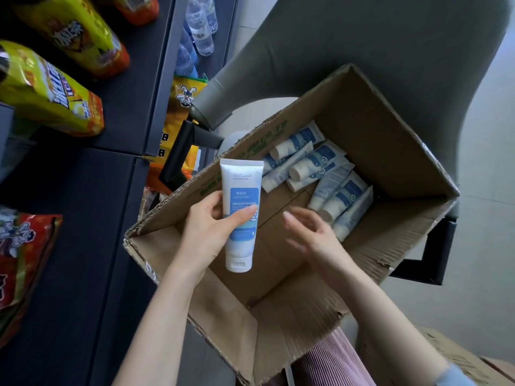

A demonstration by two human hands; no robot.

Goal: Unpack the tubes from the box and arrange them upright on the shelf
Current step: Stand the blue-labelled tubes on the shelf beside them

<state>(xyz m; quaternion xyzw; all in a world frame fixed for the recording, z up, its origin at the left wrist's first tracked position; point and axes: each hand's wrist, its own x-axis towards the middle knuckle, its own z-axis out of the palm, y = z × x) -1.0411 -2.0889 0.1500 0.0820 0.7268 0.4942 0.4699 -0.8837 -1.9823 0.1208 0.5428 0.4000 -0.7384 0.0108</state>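
Note:
An open cardboard box rests on a grey chair. Several white-and-blue tubes lie piled in its far right corner. My left hand grips one white tube with a blue label around its middle, cap end toward me, over the box's left wall. My right hand hovers inside the box with fingers spread and relaxed, holding nothing, just short of the pile. The dark shelf stands at the left.
Yellow and red snack bags lie on the dark shelf boards, and water bottles stand on a lower level. The grey chair has black armrests. Another cardboard box sits at the lower right.

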